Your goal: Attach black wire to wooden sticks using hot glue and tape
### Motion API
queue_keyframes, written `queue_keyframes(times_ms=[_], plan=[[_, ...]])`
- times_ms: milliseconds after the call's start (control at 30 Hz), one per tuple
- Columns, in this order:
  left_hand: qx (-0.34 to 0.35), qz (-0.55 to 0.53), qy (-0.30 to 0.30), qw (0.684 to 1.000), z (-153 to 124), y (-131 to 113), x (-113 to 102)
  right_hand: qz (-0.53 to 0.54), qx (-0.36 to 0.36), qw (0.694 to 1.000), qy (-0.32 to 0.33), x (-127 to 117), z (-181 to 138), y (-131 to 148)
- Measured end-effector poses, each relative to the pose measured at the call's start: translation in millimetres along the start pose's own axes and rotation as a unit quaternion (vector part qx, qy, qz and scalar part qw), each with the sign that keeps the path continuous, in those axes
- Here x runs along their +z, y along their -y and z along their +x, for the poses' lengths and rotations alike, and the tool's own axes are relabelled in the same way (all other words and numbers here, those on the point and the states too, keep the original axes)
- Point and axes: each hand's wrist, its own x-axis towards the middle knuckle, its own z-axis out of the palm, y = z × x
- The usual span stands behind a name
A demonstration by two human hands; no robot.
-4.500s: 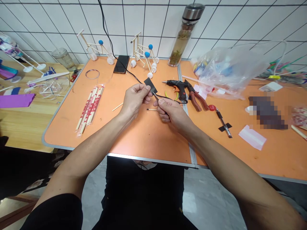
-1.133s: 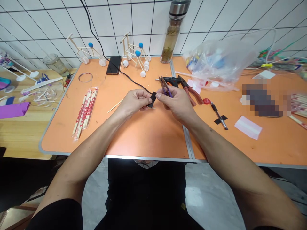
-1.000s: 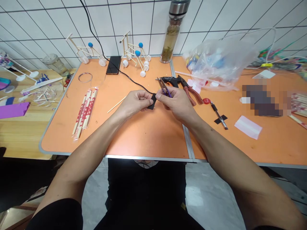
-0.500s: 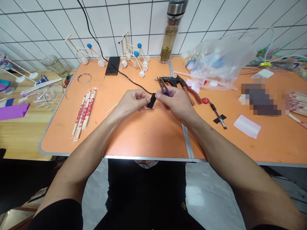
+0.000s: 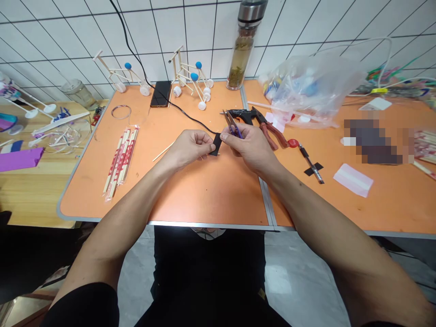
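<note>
My left hand (image 5: 191, 147) pinches a small black strip (image 5: 217, 144) between thumb and fingertips, just above the orange table. My right hand (image 5: 251, 144) is closed around a pair of scissors (image 5: 232, 122) with purple on the handles, the blades pointing away from me. The right thumb and finger meet at the strip's upper right edge; I cannot tell whether they also grip it. Below the left hand lies a thin wooden stick (image 5: 162, 151), partly covered by that hand. Just beyond the right hand are a black glue gun (image 5: 242, 115) and red-handled pliers (image 5: 272, 131).
Wrapped chopsticks (image 5: 121, 161) lie on the left. Along the wall are a phone (image 5: 160, 94), stick models with white wheels (image 5: 190, 77), a glass bottle of tea (image 5: 240, 59) and a plastic bag (image 5: 306, 86). A pen (image 5: 310, 163) lies on the right. A black cable (image 5: 184, 113) crosses the table.
The left thumb has shifted slightly to the right over the black strip. The scissors stay in my right hand, and the view has moved very little.
</note>
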Motion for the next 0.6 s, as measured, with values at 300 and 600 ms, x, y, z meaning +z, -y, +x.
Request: queue_keyframes(times_ms=[300, 600], plan=[[0.022, -0.146, -0.12, 0.982, 5.6, 0.9, -5.9, 0.08, 0.031, 0.996, 0.019, 8.3, -9.9, -1.3], [0.042, -0.217, -0.177, 0.959, 7.1, -0.9, -5.3, 0.151, 0.074, 0.984, 0.065, 28.3, -19.7, -5.1]])
